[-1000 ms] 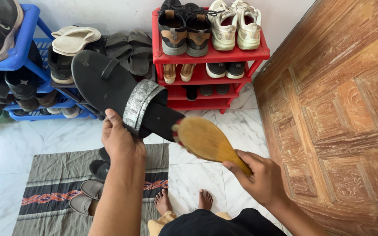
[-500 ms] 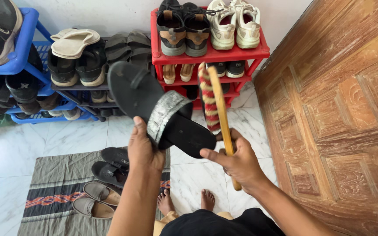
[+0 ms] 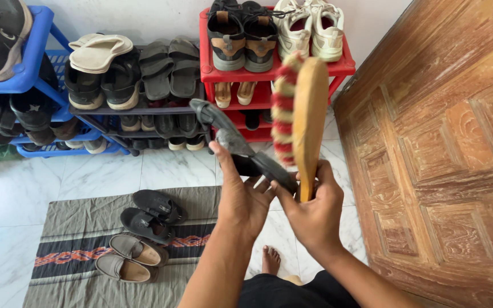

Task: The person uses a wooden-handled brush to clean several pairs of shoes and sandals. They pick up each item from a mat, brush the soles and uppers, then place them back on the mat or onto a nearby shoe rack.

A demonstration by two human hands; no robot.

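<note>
The left hand (image 3: pixel 245 197) grips a flat black sandal (image 3: pixel 241 145) with fingers curled around its sole, holding it edge-on above the floor. The right hand (image 3: pixel 315 208) closes fully around the handle of an oval wooden brush (image 3: pixel 306 114) with red and cream bristles, held upright beside the sandal. Below lie white marble tiles (image 3: pixel 115 171) and a grey striped mat (image 3: pixel 75 245). A red rack (image 3: pixel 343 67) and blue rack (image 3: pixel 35 51) hold shoes.
</note>
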